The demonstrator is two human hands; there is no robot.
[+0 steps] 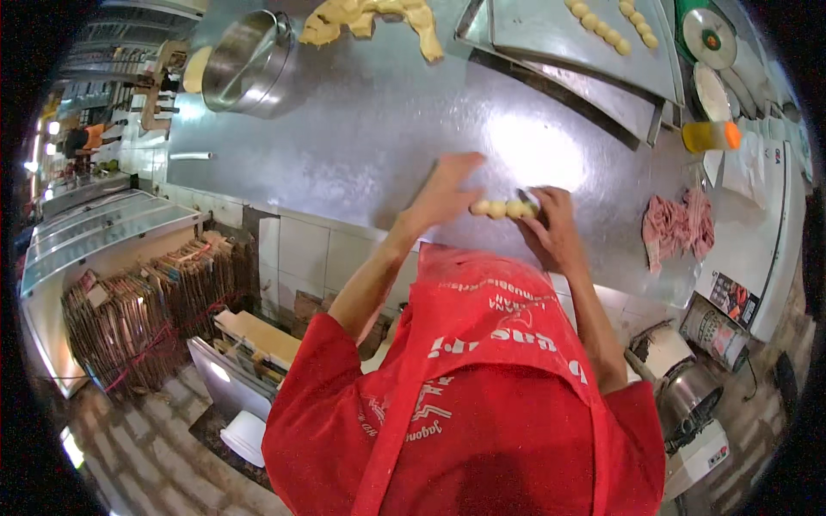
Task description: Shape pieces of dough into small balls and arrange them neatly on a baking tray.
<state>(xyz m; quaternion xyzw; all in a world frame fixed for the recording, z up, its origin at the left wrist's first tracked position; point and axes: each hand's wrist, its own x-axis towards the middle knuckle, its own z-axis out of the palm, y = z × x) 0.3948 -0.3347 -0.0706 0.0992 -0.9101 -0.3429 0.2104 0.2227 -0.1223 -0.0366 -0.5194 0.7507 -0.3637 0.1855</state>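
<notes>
A short row of pale dough balls (497, 209) lies on the steel worktop (310, 148) close to the apron. At its left end my left hand (448, 187) is blurred, its fingers spread with nothing between them. My right hand (552, 222) curls around the row's right end, thumb on the near side and fingers on the far side. A small dark thing (521, 195) shows at those fingertips; what it is, and whether they grip it or the dough, I cannot tell. Farther back is a large irregular piece of yellow dough (381, 16).
Metal trays (581, 71) stand at the back right, with rows of dough balls (597, 24) on top. A round steel container (248, 61) is at the back left, near a white tube (191, 156). A pink cloth (677, 226) and an orange-capped bottle (710, 137) are at right.
</notes>
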